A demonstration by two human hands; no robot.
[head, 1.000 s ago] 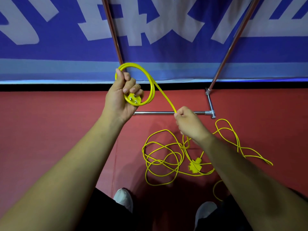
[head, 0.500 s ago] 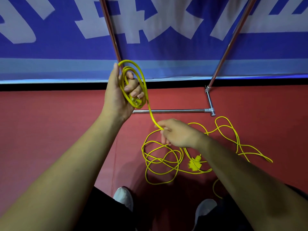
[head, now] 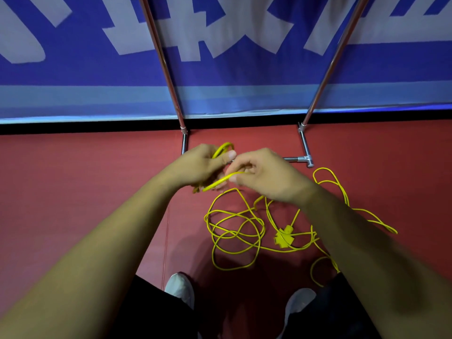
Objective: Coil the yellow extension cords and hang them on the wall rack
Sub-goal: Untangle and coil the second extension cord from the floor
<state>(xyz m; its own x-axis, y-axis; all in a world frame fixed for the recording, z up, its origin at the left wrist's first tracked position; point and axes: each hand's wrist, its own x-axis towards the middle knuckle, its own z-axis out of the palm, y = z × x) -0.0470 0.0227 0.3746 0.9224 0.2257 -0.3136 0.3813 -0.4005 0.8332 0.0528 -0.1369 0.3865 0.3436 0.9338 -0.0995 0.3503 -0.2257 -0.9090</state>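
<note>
Now, we hold both hands close together above red floor (head: 73,192). Left hand (head: 203,165) grips small coil of cord (head: 221,182), fingers curled round it. Right hand (head: 266,177) pinches strand just beside, thumb against forefinger. Rest of cord lies tangled on floor near right, socket block (head: 283,237) among loops. Rack (head: 304,149) base just beyond hands, at banner (head: 220,77) edge. Bare floor spreads wide left.
</note>
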